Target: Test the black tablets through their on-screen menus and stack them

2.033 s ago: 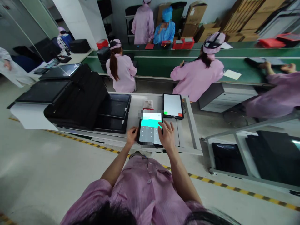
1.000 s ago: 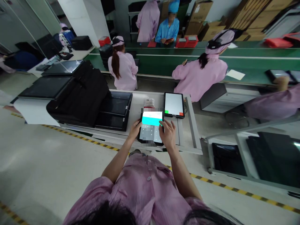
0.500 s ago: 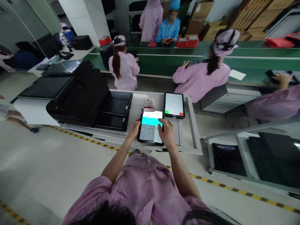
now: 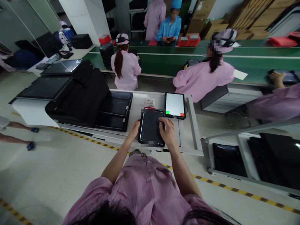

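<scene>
A black tablet (image 4: 151, 129) with a dark screen is tilted toward me at the front of the white bench. My left hand (image 4: 134, 129) grips its left edge, thumb along the frame. Over the right edge lies my right hand (image 4: 168, 129), its fingers apart and resting on or just above the glass. Behind the right corner, a second tablet (image 4: 175, 104) shows a white screen with a green and a red box at the bottom. A small white and red packet (image 4: 150, 103) lies just beyond the held tablet.
Dark flat-screen devices (image 4: 116, 103) are stacked on the bench (image 4: 138, 103) to the left, beside black cloth (image 4: 82, 93). A wheeled rack (image 4: 242, 153) stands at right. Co-workers sit along a green conveyor (image 4: 154, 62) ahead. A person's legs (image 4: 17, 134) show at far left.
The held tablet's screen has gone from a lit white and cyan keypad page to dark. Both hands stay nearly in place. At far left, a person has walked further into view.
</scene>
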Action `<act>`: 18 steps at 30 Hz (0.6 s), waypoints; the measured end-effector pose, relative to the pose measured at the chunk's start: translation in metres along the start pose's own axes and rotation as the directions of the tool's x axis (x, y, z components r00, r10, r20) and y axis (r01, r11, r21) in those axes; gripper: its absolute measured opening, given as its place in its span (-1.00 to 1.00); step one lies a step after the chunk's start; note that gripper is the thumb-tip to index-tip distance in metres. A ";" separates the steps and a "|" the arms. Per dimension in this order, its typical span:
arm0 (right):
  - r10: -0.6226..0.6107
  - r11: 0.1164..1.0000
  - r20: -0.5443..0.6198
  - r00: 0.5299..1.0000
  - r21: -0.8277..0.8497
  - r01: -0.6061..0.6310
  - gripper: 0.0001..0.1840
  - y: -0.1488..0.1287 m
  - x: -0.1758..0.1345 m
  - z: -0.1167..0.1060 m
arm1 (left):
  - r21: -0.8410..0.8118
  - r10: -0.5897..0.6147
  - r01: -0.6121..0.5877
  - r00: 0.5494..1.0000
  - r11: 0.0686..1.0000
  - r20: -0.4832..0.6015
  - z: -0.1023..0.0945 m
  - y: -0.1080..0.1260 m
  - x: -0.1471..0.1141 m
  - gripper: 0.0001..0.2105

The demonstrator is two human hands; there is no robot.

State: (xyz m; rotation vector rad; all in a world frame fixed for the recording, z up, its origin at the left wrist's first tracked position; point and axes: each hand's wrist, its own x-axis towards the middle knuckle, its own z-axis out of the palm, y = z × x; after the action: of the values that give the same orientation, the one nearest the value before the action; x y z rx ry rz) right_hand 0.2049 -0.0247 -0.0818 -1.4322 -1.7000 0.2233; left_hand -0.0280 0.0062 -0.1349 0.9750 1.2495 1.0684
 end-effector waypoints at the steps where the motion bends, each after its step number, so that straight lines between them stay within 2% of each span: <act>1: 0.006 1.000 -0.010 1.000 0.003 -0.006 -0.67 0.001 0.000 -0.001 | 0.003 -0.002 0.002 1.000 1.000 0.002 0.000 0.000 0.001 -0.63; 8: 0.015 1.000 0.007 1.000 -0.012 -0.015 -0.65 0.006 -0.001 0.000 | 0.042 0.032 -0.033 0.999 0.999 0.009 0.001 -0.001 0.003 -0.63; 14: 0.041 0.999 -0.003 0.999 0.005 -0.041 -0.57 0.010 0.011 0.004 | 0.079 0.063 -0.064 0.998 0.995 0.015 0.000 -0.004 0.004 -0.59; 18: -0.004 0.999 0.083 0.997 -0.041 0.007 -0.60 0.015 0.014 0.003 | 0.111 0.065 -0.066 0.998 0.992 0.012 -0.001 -0.002 0.004 -0.59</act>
State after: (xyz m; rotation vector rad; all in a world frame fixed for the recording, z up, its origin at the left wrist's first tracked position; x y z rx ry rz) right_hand 0.2136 -0.0062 -0.0860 -1.4661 -1.7851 0.2489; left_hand -0.0283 0.0100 -0.1383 1.1113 1.2892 1.0530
